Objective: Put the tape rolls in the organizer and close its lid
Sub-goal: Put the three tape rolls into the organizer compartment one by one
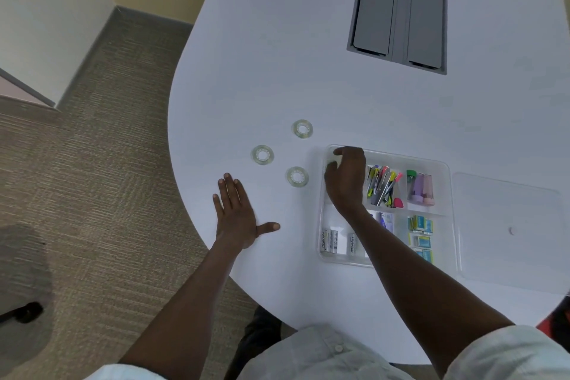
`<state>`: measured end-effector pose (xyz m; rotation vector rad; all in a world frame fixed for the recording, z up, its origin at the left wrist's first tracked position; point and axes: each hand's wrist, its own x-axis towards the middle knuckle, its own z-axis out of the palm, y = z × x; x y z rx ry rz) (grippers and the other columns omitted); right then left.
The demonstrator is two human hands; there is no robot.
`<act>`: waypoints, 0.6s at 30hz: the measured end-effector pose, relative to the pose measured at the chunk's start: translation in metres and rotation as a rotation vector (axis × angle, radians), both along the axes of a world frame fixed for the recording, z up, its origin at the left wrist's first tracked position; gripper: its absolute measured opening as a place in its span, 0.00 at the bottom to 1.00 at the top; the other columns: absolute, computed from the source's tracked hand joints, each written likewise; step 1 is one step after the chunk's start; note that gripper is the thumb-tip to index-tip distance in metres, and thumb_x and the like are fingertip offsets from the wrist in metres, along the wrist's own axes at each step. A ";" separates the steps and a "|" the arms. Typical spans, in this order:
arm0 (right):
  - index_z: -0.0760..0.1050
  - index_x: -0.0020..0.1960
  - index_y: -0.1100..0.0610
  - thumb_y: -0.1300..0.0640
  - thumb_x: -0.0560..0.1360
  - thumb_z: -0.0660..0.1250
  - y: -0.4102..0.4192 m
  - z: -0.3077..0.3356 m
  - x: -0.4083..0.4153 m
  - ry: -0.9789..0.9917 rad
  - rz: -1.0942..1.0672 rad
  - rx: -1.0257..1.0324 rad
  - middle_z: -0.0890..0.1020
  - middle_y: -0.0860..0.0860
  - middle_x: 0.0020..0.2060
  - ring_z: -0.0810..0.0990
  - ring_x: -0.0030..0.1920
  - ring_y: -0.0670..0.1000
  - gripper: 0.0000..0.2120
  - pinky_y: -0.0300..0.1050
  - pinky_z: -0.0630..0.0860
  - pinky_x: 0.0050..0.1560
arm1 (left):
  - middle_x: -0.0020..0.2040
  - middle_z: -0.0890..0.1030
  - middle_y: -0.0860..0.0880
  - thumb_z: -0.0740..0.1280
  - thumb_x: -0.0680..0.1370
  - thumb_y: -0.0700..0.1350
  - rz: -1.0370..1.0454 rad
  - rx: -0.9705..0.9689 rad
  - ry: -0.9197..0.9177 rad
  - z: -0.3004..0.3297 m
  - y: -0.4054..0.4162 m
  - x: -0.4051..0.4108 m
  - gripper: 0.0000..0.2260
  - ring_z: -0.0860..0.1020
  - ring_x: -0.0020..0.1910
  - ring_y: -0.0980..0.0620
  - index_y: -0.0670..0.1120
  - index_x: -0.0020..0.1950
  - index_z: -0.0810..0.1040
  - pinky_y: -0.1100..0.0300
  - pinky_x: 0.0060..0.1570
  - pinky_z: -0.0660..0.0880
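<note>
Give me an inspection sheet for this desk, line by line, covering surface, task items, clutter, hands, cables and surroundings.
Surface: white rounded table with a grey recessed hatch.
Job's things: three clear tape rolls lie flat left of the clear plastic organizer; its clear lid lies off, to its right.
Clutter: pens, batteries and small boxes in the compartments.
Hands: left hand flat on the table; right hand in the organizer's far-left compartment, its contents hidden.
Cables: nothing seen.
Surroundings: brown carpet.
</note>
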<state>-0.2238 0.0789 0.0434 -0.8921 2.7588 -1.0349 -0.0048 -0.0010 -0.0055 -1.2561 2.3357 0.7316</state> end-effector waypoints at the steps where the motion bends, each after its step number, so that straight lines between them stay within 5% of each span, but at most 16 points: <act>1: 0.74 0.50 0.62 0.71 0.67 0.64 -0.003 0.004 0.005 0.055 0.065 -0.023 0.77 0.58 0.49 0.74 0.53 0.56 0.13 0.39 0.65 0.52 | 0.73 0.25 0.36 0.55 0.61 0.81 0.001 -0.003 0.000 0.000 0.000 0.000 0.65 0.25 0.73 0.39 0.36 0.71 0.25 0.38 0.74 0.37; 7: 0.73 0.56 0.66 0.68 0.66 0.67 -0.020 -0.010 0.028 0.187 0.571 0.279 0.77 0.62 0.50 0.75 0.47 0.62 0.18 0.53 0.75 0.43 | 0.73 0.25 0.35 0.55 0.61 0.81 -0.009 -0.015 -0.006 -0.001 0.000 0.001 0.64 0.26 0.73 0.39 0.36 0.71 0.25 0.38 0.75 0.38; 12: 0.72 0.57 0.62 0.70 0.69 0.64 -0.024 -0.022 0.036 0.215 0.651 0.536 0.76 0.59 0.48 0.75 0.43 0.61 0.16 0.47 0.70 0.30 | 0.74 0.27 0.35 0.49 0.58 0.82 -0.006 -0.028 0.000 -0.002 0.000 0.000 0.64 0.27 0.74 0.38 0.36 0.71 0.26 0.38 0.75 0.38; 15: 0.72 0.54 0.61 0.69 0.73 0.62 -0.026 -0.021 0.036 0.249 0.688 0.559 0.75 0.58 0.47 0.75 0.43 0.60 0.11 0.45 0.64 0.30 | 0.74 0.27 0.35 0.49 0.58 0.82 -0.008 -0.028 0.014 -0.003 0.001 0.001 0.64 0.27 0.74 0.39 0.36 0.71 0.26 0.38 0.75 0.37; 18: 0.72 0.55 0.63 0.68 0.69 0.62 -0.029 -0.014 0.035 0.208 0.658 0.502 0.75 0.60 0.47 0.75 0.45 0.61 0.14 0.49 0.71 0.33 | 0.74 0.27 0.35 0.50 0.59 0.82 -0.011 -0.030 0.016 -0.003 0.001 0.002 0.64 0.27 0.74 0.39 0.37 0.71 0.25 0.39 0.74 0.37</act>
